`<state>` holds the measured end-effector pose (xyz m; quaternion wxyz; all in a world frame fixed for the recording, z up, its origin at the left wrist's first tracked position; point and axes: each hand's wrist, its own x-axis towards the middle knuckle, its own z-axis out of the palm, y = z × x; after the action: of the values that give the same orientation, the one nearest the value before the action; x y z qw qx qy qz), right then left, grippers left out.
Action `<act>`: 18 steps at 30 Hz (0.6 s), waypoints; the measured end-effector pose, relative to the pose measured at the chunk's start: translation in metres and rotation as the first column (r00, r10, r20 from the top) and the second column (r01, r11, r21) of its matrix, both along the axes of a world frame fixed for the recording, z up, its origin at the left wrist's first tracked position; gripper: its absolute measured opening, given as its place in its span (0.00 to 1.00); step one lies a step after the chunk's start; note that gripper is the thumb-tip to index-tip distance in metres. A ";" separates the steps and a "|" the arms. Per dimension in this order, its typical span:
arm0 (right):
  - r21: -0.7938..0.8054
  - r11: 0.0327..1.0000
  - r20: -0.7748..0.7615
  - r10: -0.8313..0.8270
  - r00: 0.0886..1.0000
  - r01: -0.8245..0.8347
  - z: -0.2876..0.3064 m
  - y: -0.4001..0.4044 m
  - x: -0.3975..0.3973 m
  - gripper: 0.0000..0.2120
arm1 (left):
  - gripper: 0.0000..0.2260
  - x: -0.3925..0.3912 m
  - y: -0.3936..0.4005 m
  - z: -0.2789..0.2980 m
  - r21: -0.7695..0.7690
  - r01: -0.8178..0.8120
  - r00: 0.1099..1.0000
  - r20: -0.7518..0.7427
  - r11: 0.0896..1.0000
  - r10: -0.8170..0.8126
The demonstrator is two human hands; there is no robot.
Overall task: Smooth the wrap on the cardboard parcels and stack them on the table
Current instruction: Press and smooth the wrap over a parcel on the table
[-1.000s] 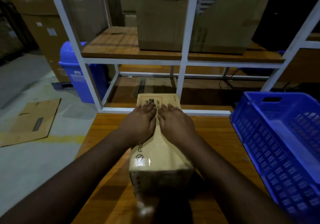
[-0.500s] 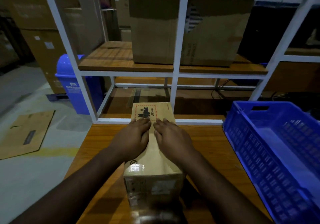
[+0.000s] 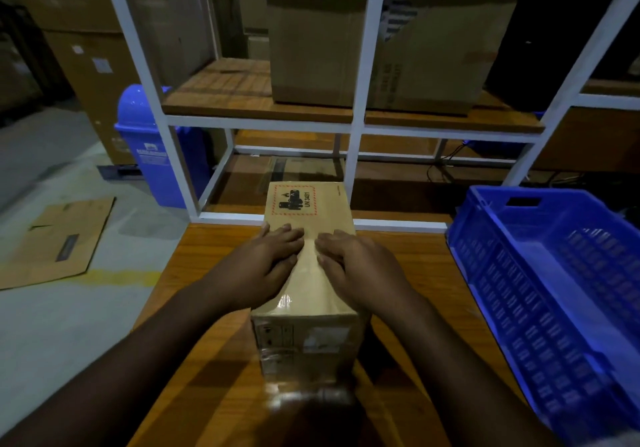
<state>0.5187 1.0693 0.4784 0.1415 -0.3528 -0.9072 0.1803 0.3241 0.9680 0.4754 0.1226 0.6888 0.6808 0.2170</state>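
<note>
A long cardboard parcel (image 3: 311,211) in shiny clear wrap stands on the wooden table (image 3: 207,308), its far end bearing a red-bordered UN 3481 label. My left hand (image 3: 266,263) lies flat on the left half of its top face, fingers straight. My right hand (image 3: 356,266) lies flat on the right half beside it, fingers straight and pointing away from me. A narrow strip of the top shows between the two hands. The parcel's near end face carries small stickers, and its base is hidden in shadow.
A blue plastic crate (image 3: 554,291) sits on the table's right side. Behind the table stands a white metal rack (image 3: 360,124) holding large cardboard boxes (image 3: 311,38). A blue bin (image 3: 152,156) and a flattened carton (image 3: 52,239) are on the floor at left.
Both hands have slid back toward me along the parcel's top, uncovering the UN 3481 label at the far end. The view has tilted slightly.
</note>
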 end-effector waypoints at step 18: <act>-0.126 0.955 -0.547 0.160 0.822 -0.270 -0.059 -0.005 0.034 0.15 | 0.26 -0.001 -0.037 -0.044 0.320 0.149 0.973 0.122 0.935 -0.197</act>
<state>0.5528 1.0639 0.4195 0.3297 -0.1966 -0.8439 0.3749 0.3232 0.9311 0.4318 0.0836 0.7382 0.5636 0.3611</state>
